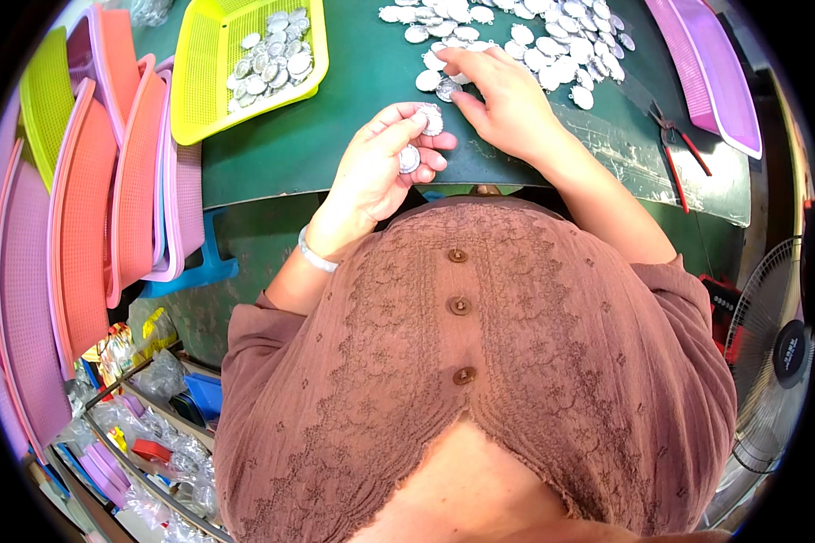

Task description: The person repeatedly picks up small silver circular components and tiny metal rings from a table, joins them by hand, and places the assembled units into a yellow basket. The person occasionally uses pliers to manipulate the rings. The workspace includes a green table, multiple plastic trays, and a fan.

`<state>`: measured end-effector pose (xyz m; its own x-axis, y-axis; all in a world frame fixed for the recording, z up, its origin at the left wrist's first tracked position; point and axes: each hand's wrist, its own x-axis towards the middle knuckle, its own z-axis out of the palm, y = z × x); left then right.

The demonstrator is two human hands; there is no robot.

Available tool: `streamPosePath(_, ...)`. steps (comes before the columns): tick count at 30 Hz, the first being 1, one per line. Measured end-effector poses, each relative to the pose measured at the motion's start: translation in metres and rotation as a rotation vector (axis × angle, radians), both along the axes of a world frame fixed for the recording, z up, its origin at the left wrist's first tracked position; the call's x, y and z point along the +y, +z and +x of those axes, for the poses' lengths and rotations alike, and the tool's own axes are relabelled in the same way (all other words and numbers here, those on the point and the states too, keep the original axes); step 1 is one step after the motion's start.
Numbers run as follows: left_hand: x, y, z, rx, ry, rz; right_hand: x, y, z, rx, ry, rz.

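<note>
Left hand (pixel 380 167), 12 o'clock: holding two round silvery discs (pixel 409 160), one pinched by thumb and forefinger, other against lower fingers. Right hand (pixel 509 107), 1 o'clock: thumb and forefinger apart at edge of loose silvery disc pile (pixel 561 52), on green tabletop (pixel 358 63). Yellow-green plastic basket (pixel 201 77), 11 o'clock.

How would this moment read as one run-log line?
left hand: holding silvery discs | right hand: at disc pile | yellow basket: discs inside | pliers: on green table
</note>
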<state>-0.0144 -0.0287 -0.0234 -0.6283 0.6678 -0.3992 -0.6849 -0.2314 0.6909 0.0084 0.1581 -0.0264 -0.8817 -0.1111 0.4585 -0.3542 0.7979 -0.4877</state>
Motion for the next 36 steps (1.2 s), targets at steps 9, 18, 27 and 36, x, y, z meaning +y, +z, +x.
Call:
streamPosePath(9,-0.004,0.008,0.004,-0.019,0.025,0.091,-0.005,0.0,-0.014,0.007,0.051,0.246)
streamPosePath(18,-0.003,0.008,0.006,0.006,0.052,0.11,-0.003,-0.004,-0.019,0.061,0.056,0.179)
streamPosePath(27,-0.001,0.008,0.012,0.161,0.093,0.059,0.001,0.002,-0.01,-0.125,0.044,-0.242)
streamPosePath(36,0.003,0.015,0.015,0.228,0.118,0.004,0.009,0.011,0.008,-0.348,0.078,-0.65)
